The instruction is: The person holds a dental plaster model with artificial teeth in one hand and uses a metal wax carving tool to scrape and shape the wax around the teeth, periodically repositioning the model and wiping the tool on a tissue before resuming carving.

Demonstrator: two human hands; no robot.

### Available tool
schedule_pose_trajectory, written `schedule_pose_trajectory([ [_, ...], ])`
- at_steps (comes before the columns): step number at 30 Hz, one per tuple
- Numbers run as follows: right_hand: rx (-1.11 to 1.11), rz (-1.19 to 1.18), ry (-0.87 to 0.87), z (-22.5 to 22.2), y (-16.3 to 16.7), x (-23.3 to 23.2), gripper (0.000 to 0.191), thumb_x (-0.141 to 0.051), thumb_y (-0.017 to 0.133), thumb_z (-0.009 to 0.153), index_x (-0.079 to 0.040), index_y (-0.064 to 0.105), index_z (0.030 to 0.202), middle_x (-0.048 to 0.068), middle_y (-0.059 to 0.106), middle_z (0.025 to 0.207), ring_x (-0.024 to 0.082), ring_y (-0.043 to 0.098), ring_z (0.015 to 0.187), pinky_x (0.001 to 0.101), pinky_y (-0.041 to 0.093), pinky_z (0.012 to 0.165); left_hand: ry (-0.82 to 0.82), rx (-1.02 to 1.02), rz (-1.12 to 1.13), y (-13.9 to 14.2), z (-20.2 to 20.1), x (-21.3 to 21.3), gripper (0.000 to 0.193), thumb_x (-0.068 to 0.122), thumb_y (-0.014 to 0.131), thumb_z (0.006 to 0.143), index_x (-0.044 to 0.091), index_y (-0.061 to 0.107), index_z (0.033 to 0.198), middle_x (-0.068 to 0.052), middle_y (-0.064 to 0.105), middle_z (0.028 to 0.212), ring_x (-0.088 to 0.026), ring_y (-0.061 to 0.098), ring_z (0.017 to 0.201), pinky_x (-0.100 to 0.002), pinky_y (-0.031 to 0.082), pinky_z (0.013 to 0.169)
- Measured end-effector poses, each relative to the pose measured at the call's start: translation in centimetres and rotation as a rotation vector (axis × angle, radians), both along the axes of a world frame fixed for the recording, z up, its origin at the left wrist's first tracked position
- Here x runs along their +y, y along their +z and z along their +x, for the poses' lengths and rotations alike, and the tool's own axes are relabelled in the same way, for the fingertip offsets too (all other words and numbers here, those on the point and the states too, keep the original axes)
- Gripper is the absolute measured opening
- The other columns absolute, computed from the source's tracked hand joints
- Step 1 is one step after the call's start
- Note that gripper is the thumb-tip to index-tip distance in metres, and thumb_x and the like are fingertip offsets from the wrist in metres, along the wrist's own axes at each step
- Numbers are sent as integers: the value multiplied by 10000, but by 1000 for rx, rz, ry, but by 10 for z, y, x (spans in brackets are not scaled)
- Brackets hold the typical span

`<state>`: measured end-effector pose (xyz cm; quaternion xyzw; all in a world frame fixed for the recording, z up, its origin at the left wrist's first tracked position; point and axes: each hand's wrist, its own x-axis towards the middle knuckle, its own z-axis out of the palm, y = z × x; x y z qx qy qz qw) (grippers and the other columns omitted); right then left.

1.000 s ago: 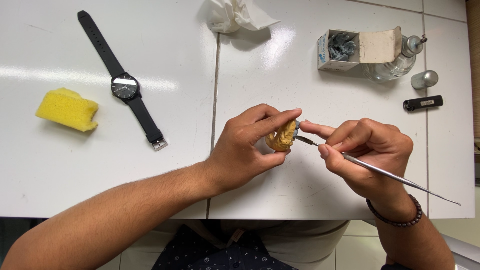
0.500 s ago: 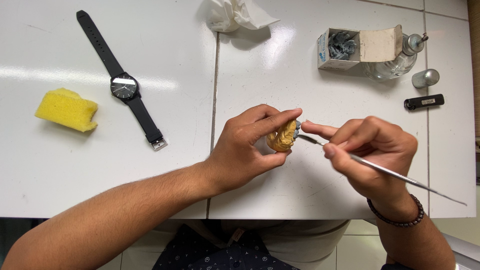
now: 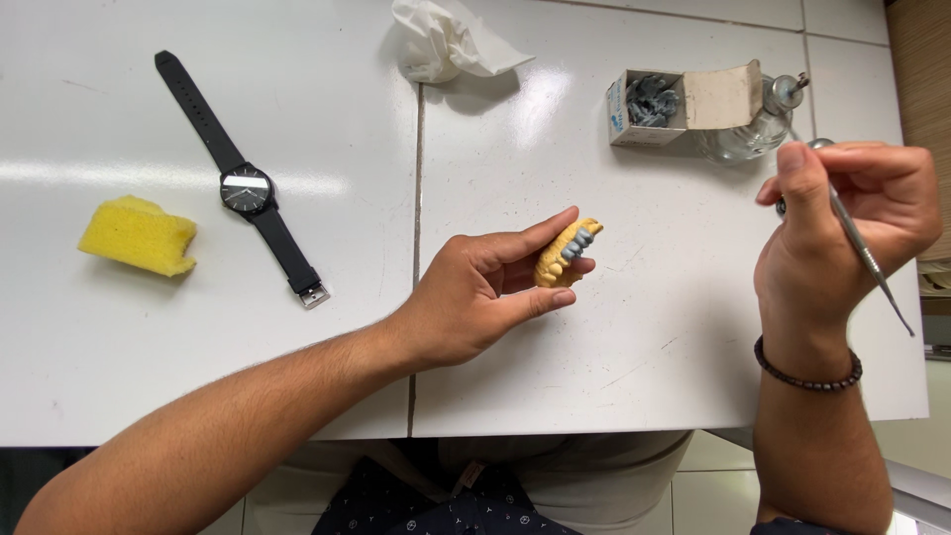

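Left hand (image 3: 475, 297) is gripping a yellow dental model (image 3: 567, 254) between thumb and fingers, just above the tabletop, near the middle of the scene. Grey metal teeth are showing along the model's upper edge. Right hand (image 3: 842, 233) is lifting well apart from the model, off to the right, fingers closed around a thin metal instrument (image 3: 864, 260); its point is slanting down and to the right. A dark bead bracelet (image 3: 807, 374) is sitting on that wrist.

Nothing is lying between the two hands. Behind them, an open cardboard box (image 3: 684, 101) with grey pieces inside is standing near the far edge, and a small glass burner (image 3: 758, 129) is touching its right side. Crumpled white tissue (image 3: 441, 40) is lying at the top centre. To the left, a black wristwatch (image 3: 248, 188) is lying flat with its strap stretched out, and a yellow sponge (image 3: 139, 235) is resting beside it, further left.

The surface is a white table (image 3: 644, 357) with a dark seam running down beside the watch, glossy and reflecting overhead light. Pale floor tiles are showing below the near edge, along with the person's dark patterned clothing.
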<state>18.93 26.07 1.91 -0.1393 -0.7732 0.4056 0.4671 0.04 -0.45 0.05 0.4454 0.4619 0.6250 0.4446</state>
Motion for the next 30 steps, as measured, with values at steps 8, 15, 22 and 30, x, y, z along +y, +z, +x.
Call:
schedule_pose_trajectory([
  [8, 11, 156, -161, 6, -17, 33, 81, 93, 668, 1118, 83, 601, 1162, 138, 646, 980, 177, 679, 820, 256, 590, 757, 90, 41, 5, -3, -5, 4, 622, 98, 663, 1010, 45, 391, 1566, -134, 699, 1337, -180, 676, 1278, -322, 540, 1093],
  [15, 57, 143, -230, -1, -16, 52, 30, 110, 637, 1144, 83, 625, 1138, 148, 696, 957, 155, 648, 758, 257, 615, 725, 134, 79, 17, -6, -9, 7, 524, 171, 614, 1045, 16, 459, 1520, -153, 718, 1293, -194, 701, 1242, -325, 556, 1066],
  [22, 123, 146, -279, 1, -10, 68, 97, 61, 651, 1148, 24, 564, 1123, 113, 641, 903, 150, 647, 719, 251, 596, 623, 163, 49, 8, -8, -17, 11, 502, 208, 555, 1064, 7, 461, 1514, -151, 740, 1237, -179, 730, 1169, -316, 627, 1036],
  [30, 123, 253, -398, 2, 7, 79, 76, 15, 644, 1175, 24, 576, 1143, 103, 665, 934, 141, 702, 756, 225, 606, 618, 151, 70, -17, -10, -26, 12, 487, 278, 490, 1089, 47, 491, 1517, -86, 772, 1056, -127, 759, 977, -281, 656, 894],
])
